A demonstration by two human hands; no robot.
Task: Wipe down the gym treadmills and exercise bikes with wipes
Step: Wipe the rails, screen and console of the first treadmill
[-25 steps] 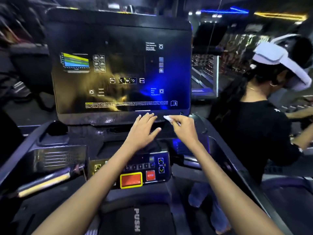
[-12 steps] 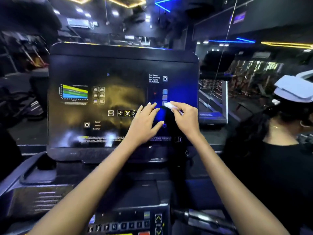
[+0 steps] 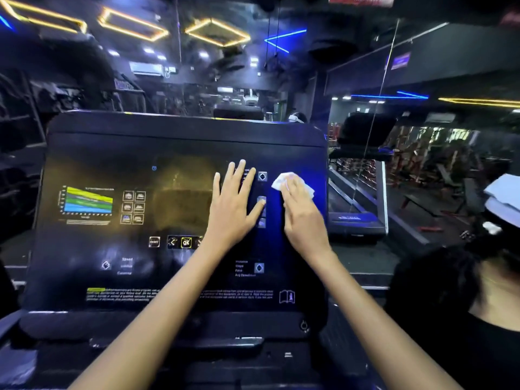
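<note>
The treadmill console screen (image 3: 180,192) fills the middle of the view, dark, with a coloured chart and icons on it. My left hand (image 3: 235,205) lies flat on the screen right of centre, fingers spread and straight. My right hand (image 3: 299,212) is beside it to the right and presses a crumpled white wipe (image 3: 280,181) against the upper right part of the screen. The wipe sticks out past my fingertips and on the hand's right side. My thumb is hidden.
Another person (image 3: 461,311) in a black top, wearing a white headset (image 3: 503,201), stands close at the lower right. A second treadmill (image 3: 357,220) stands behind the console on the right. Mirrors and ceiling lights lie beyond.
Both hands have risen from the screen's lower edge to its upper right part. The right hand went from pinching the wipe to laying its fingers over it. The view tilted upward.
</note>
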